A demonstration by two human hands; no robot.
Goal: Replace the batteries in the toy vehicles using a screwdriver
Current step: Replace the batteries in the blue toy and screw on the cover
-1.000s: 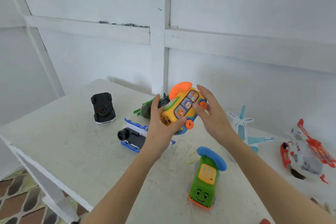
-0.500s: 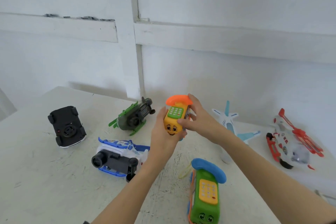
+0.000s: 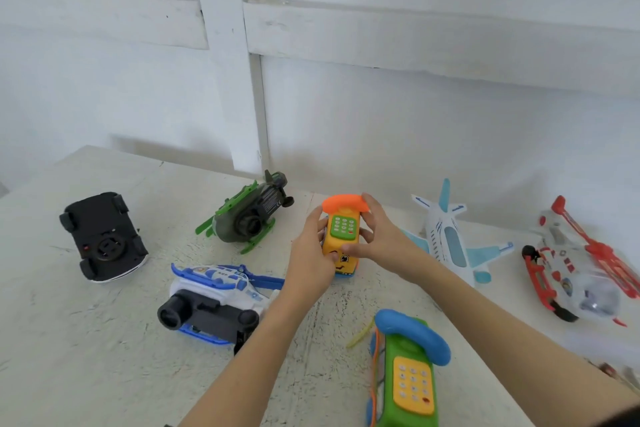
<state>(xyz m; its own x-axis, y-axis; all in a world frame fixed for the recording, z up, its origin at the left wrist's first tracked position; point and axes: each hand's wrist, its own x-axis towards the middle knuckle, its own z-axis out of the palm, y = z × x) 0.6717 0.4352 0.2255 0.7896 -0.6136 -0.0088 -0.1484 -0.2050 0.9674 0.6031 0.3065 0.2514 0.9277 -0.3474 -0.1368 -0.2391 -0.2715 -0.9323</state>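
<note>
Head view. Your left hand [image 3: 313, 255] and right hand [image 3: 375, 239] grip the yellow phone toy [image 3: 341, 243] between them, at the middle of the white table [image 3: 86, 340]. The left fingers curl round the toy's left side, with the thumb against its face near the bottom edge. The right fingers wrap the right side; the right thumb lies across the front just below the green keypad [image 3: 343, 226]. The toy stands with its orange handset [image 3: 343, 203] at the far end and its printed face toward you. Whether its base touches the table cannot be told.

Near your right forearm lies the green phone toy [image 3: 408, 381], keypad up, with a blue handset [image 3: 412, 333] across its top. A thin yellow-green cord [image 3: 360, 334] lies just beside it on the left.

To the left of your left wrist, the blue and white helicopter [image 3: 218, 298] lies on its side, dark underside toward you. Beyond it, the green helicopter [image 3: 247, 215] also lies tipped, underside showing. At far left, the black car [image 3: 102, 236] rests upside down, wheels up.

To the right of the held toy stands the white and blue airplane [image 3: 448, 239]. Further right sits the red and white helicopter [image 3: 575, 270].
</note>
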